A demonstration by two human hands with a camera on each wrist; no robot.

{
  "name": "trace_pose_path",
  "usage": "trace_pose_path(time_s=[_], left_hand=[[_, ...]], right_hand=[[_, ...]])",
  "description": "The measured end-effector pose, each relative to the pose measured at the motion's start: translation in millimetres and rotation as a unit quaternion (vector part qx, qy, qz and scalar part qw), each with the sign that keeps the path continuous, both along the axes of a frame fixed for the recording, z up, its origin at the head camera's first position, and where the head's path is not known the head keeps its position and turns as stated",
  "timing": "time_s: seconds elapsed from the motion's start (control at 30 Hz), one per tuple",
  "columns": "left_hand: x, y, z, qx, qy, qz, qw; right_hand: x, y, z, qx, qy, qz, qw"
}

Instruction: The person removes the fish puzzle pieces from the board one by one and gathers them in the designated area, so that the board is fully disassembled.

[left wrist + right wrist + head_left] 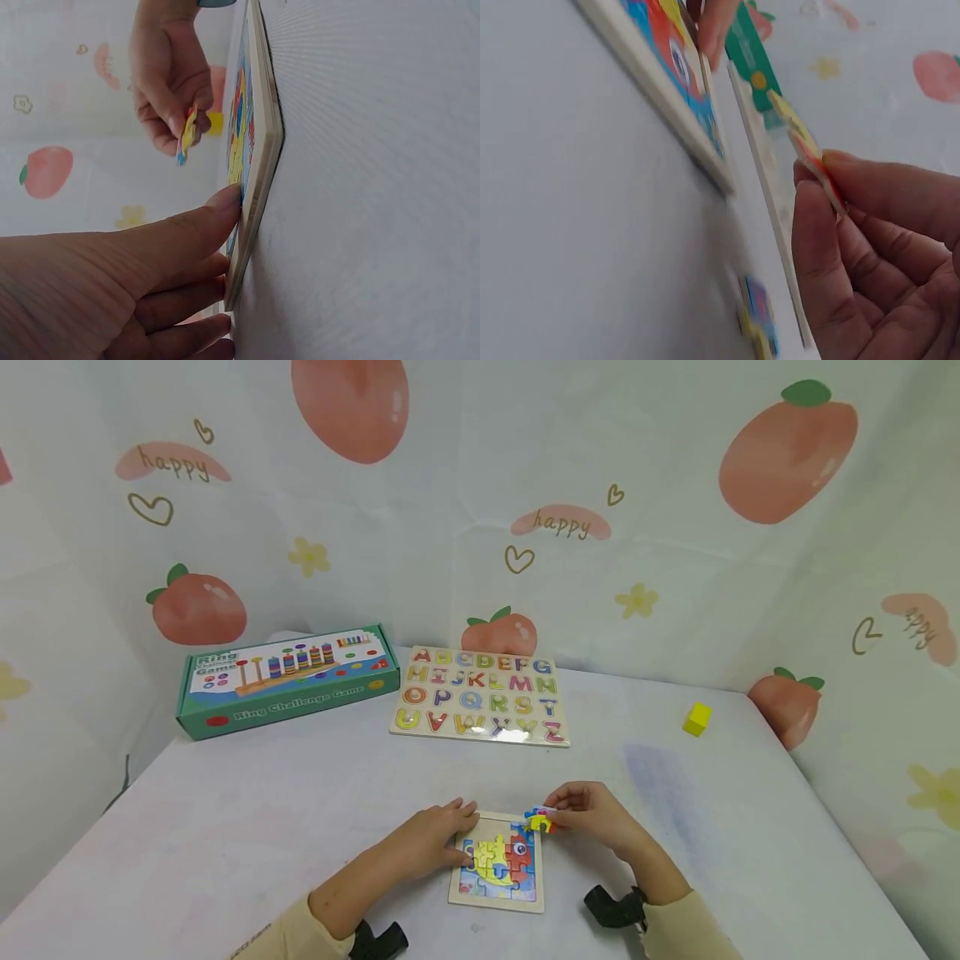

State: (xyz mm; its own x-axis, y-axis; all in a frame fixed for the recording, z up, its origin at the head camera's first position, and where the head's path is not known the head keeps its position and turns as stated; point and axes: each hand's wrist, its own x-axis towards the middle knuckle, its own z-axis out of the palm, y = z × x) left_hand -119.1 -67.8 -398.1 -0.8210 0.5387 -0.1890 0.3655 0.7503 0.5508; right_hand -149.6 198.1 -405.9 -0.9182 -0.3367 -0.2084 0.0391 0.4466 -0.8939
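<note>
A small wooden jigsaw board (497,903) lies on the table, its fish picture in yellow, red and blue; bare wood shows along its upper left. My left hand (431,842) holds the board's upper left corner, with the thumb on the left rim and the fingers by the far edge. Above the board's upper right corner, my right hand (594,814) pinches a yellow and red puzzle piece (810,156) between thumb and fingertips. In the right wrist view another puzzle piece (759,311), blue, purple and yellow, lies on the table beside the board.
Behind the board lies a wooden alphabet puzzle (480,700). A green Ring Challenge Game box (288,681) stands at the back left. A yellow block (697,719) sits at the back right. A printed curtain (450,527) hangs behind the table.
</note>
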Motion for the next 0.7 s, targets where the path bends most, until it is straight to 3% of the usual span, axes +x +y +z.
trace_pose_path(time_s=[0.27,0.7], left_hand=[[0.0,-2.4,-1.4,0.002,-0.006,0.005,1.0],[0.2,-1.6,-1.9,0.004,-0.007,0.006,1.0]], right_hand=[[-1.1,41.4,-2.2,-0.007,0.014,-0.055,0.998],[-4.5,75.5,-2.9,0.008,0.005,-0.075,0.997]])
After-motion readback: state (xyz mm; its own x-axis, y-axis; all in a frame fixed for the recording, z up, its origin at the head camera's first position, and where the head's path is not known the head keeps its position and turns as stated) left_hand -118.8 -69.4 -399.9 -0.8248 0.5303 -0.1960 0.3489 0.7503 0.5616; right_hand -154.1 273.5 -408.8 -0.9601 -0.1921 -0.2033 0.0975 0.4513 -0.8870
